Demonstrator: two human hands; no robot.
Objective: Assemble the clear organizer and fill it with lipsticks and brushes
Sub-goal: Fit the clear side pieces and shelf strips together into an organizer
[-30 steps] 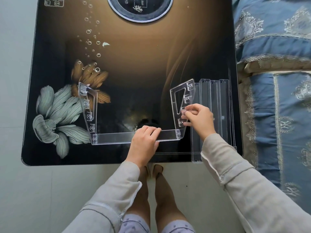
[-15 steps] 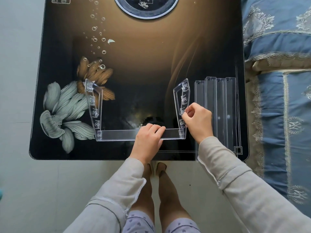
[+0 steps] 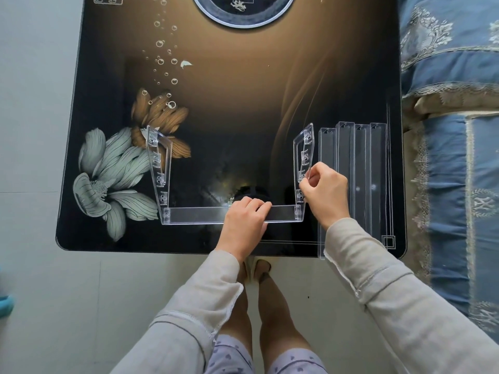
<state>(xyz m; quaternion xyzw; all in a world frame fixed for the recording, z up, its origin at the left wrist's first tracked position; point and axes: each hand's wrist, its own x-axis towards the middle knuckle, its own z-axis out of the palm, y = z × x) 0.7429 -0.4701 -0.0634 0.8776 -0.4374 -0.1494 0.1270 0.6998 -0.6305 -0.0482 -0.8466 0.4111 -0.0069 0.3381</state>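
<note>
Left fingers (image 3: 256, 205): curled over the top edge of the front strip (image 3: 199, 215), gripping it towards its right end.
Left hand (image 3: 244, 225): knuckles up, set against the strip from the near side, wrist in a pale grey sleeve (image 3: 194, 306).
Right fingers (image 3: 306, 186): closed in a pinch on the outer edge of the right side panel (image 3: 304, 153), low on the panel, above its bottom corner.
Right hand (image 3: 325, 195): just outside that panel, between it and the spare strips (image 3: 353, 179).
Clear organizer (image 3: 166, 215): partly built, standing on the tabletop (image 3: 243, 103) near its front edge as an open U; front strip lying across, one side panel rising from each end.
Left side panel (image 3: 159, 168): upright, leaning slightly outward, untouched, standing over the printed flower (image 3: 113, 179).
Right side panel: upright, tilted a little outward, joined to the strip's right end.
Spare strips: several long clear pieces lying flat side by side, right of the organizer, near ends overhanging the tabletop's front edge.
Tabletop: dark glossy glass, brown glow at centre, bubble print, round dial (image 3: 243, 12) at the far edge.
Bed (image 3: 453, 76): blue patterned cover, right of the tabletop.
Floor (image 3: 40, 292): pale tile, bare legs and feet below the front edge.
</note>
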